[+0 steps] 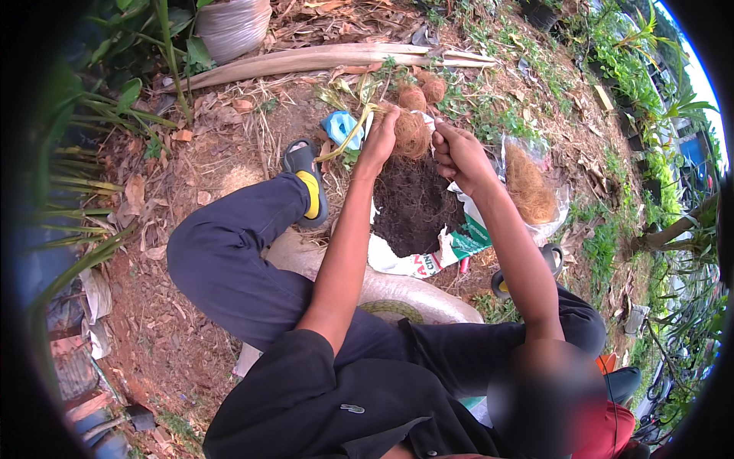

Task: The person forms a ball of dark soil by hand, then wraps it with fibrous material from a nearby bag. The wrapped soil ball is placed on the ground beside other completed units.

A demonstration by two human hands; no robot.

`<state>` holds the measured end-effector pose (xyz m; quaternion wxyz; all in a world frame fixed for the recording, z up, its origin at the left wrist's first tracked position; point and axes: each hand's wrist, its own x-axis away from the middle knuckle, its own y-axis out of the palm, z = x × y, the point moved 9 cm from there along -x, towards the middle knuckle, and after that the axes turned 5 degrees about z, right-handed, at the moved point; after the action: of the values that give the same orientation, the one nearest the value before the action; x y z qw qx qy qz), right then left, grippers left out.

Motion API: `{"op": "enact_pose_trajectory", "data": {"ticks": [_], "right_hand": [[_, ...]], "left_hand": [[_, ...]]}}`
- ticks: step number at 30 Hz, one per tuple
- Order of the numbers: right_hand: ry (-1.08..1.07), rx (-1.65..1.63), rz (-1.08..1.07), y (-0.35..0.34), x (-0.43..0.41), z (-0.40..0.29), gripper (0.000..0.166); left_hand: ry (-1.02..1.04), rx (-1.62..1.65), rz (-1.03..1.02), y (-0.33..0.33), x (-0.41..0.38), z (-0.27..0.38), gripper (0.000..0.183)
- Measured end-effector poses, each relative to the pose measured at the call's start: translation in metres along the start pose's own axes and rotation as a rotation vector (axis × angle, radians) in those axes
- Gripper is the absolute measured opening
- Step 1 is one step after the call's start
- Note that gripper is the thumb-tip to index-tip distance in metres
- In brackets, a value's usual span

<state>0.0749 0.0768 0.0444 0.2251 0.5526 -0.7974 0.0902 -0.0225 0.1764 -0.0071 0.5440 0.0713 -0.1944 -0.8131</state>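
My left hand (381, 140) is closed on the left side of a ball of brown coir fibre (412, 135). Long yellowish leaves (351, 137) trail leftward from beside that hand. Just right of the ball is my right hand (463, 152), its fingers curled and thumb pressed to the forefinger. Whether a thin thread lies in that pinch is too small to tell. Below both hands, dark soil (416, 201) with loose fibres lies in a torn white and green printed sack (401, 261). Two smaller fibre balls (412, 97) rest on the ground beyond.
A clear plastic bag of coir fibre (524, 183) lies to the right. Left of the hands is a blue plastic bag (342, 127). A full sack (427, 290) lies beneath my legs, with a small red object (464, 265) nearby. A dry stalk (332, 60) crosses the ground beyond.
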Motion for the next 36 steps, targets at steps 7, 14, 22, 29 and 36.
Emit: {"op": "enact_pose_trajectory", "data": {"ticks": [7, 14, 22, 29, 36], "right_hand": [[0.012, -0.223, -0.174, 0.048, 0.014, 0.027, 0.033], [0.204, -0.422, -0.524, 0.083, 0.024, 0.058, 0.04], [0.269, -0.426, -0.636, 0.042, -0.009, 0.093, 0.033], [0.168, -0.489, -0.416, -0.03, -0.036, 0.04, 0.031], [0.076, -0.142, -0.139, -0.019, -0.017, -0.002, 0.031]], "left_hand": [[0.003, 0.189, 0.035, -0.006, -0.009, -0.006, 0.042], [-0.057, 0.37, 0.002, 0.014, 0.008, 0.021, 0.041], [-0.103, 0.589, -0.176, 0.036, 0.021, 0.035, 0.037], [-0.182, 0.349, -0.277, 0.025, 0.015, 0.012, 0.04], [-0.066, 0.035, -0.097, 0.005, -0.002, -0.013, 0.038]]}}
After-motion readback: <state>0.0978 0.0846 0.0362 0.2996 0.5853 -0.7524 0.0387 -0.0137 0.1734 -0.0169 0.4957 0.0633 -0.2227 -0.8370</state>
